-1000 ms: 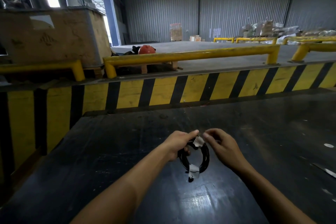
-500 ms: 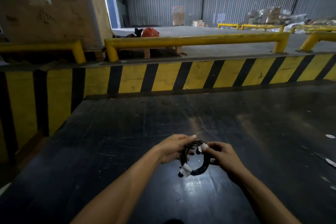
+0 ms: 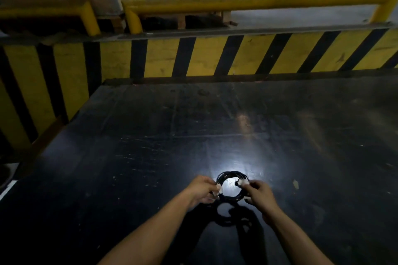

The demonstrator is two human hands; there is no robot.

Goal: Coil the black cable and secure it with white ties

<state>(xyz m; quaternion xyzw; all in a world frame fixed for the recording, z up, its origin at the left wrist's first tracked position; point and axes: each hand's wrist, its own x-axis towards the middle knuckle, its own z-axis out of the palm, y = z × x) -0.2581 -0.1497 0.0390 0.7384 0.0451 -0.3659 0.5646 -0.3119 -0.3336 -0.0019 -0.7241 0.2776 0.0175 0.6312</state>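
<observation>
The black cable [image 3: 232,185] is seen wound into a small round coil, held just above the dark tabletop [image 3: 150,157] near its front edge, with its shadow cast directly below. Two white ties [image 3: 243,182] are wrapped on it, one at each side of the ring. The left tie is pinched by the left hand [image 3: 202,189] and the right tie by the right hand [image 3: 259,194], fingers pressed together on both. The coil lies flat between the two hands, equally near to each, so no long axis is offered; a set-down would be straight downward. Beyond the table, a yellow and black striped barrier [image 3: 215,56] and a yellow rail [image 3: 247,1] are visible. No brand, label or writing can be read.
</observation>
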